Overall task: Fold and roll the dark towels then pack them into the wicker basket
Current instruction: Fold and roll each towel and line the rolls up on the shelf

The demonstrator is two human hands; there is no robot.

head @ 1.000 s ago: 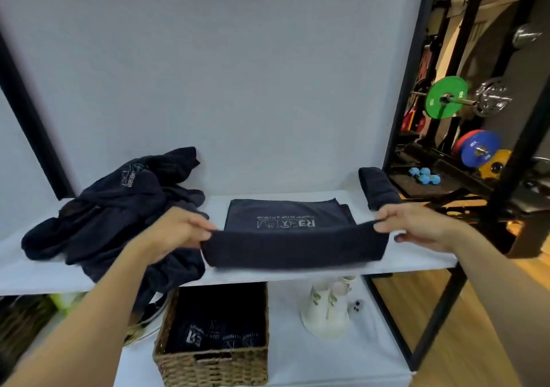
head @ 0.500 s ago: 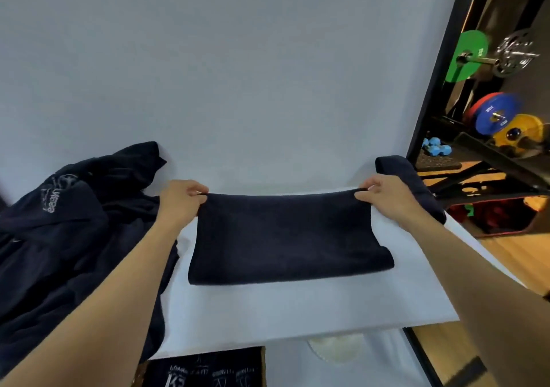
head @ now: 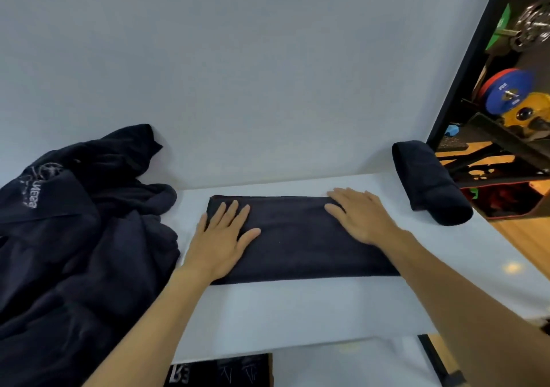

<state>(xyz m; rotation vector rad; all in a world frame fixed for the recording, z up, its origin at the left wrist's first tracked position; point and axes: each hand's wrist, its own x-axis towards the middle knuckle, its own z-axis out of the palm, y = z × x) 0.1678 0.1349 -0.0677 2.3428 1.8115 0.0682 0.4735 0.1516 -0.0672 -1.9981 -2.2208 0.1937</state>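
A dark towel (head: 297, 244), folded into a long flat rectangle, lies on the white shelf top (head: 297, 312). My left hand (head: 221, 238) rests flat on its left end, fingers spread. My right hand (head: 361, 217) presses flat on its right part, fingers apart. Neither hand grips anything. A rolled dark towel (head: 431, 183) lies at the shelf's far right. A heap of loose dark towels (head: 74, 238) with white lettering fills the left side. Below the shelf's front edge, only a sliver of the wicker basket (head: 271, 370) shows, with dark printed towels (head: 220, 371) inside.
A grey wall stands right behind the shelf. A black frame post (head: 464, 59) runs up the right side. Beyond it are weight plates (head: 506, 92) and gym gear. The shelf's right edge drops to a wooden floor (head: 523, 238).
The towel's far edge, which both hands held pinched, has been laid down. Both hands have let go and now lie flat on the folded towel. The camera has moved closer.
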